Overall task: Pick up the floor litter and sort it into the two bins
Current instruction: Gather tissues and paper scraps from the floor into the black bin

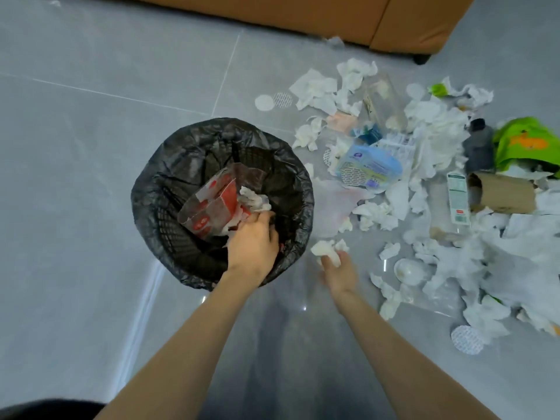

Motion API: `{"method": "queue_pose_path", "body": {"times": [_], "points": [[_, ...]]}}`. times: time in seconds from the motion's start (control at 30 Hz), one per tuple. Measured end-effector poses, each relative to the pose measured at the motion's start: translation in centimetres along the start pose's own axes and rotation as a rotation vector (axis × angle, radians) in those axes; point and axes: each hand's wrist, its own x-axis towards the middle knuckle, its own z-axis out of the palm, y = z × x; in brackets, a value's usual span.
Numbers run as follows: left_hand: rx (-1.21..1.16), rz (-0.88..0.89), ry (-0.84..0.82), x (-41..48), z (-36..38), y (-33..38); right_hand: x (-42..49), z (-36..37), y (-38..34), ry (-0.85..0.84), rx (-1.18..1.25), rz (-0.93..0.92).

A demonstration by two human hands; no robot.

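Observation:
A round black bin lined with a black bag stands on the grey floor, left of centre. A red and clear plastic package lies inside it. My left hand is over the bin's near right rim and grips a crumpled white tissue above the package. Just right of the bin, my right hand pinches another crumpled white tissue low over the floor. A heap of litter spreads to the right: tissues, clear bottles, a blue pouch, a cardboard tube.
A brown sofa base runs along the top edge, with a dark foot at its right corner. A green bag and a grey item lie at the far right. Round white pads are scattered on the tiles. Only one bin shows.

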Motion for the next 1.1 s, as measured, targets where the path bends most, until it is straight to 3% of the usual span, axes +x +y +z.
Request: {"method": "queue_pose_path", "body": {"times": [0.1,0.2,0.33,0.47,0.6,0.77,1.1], "points": [[-0.021,-0.039,-0.099,-0.9,-1.6,0.2,-2.5,-1.2,-3.7,0.136,0.247,-0.002],[0.002,-0.07,-0.166,-2.5,-4.0,-0.1,-6.0,-3.0,-8.1,0.16,0.283,-0.143],[0.03,-0.088,-0.164,-4.8,-8.0,-0.7,-9.9,-4.0,-13.2,-0.03,0.132,-0.318],[0.012,-0.114,-0.158,-6.5,-12.9,-0.5,-12.3,-3.9,-16.9,-0.301,0.062,-0.215],[-0.015,-0.109,-0.113,-8.6,-18.0,1.5,-16.1,-7.2,-18.8,-0.308,0.109,-0.178],[-0.041,-0.098,-0.102,-11.4,-24.1,7.1,-21.1,-15.2,-18.5,-0.274,0.148,-0.089],[-0.11,-0.023,-0.124,-17.6,-31.8,26.4,-27.5,-35.1,-19.9,-0.203,0.302,0.01]]}}
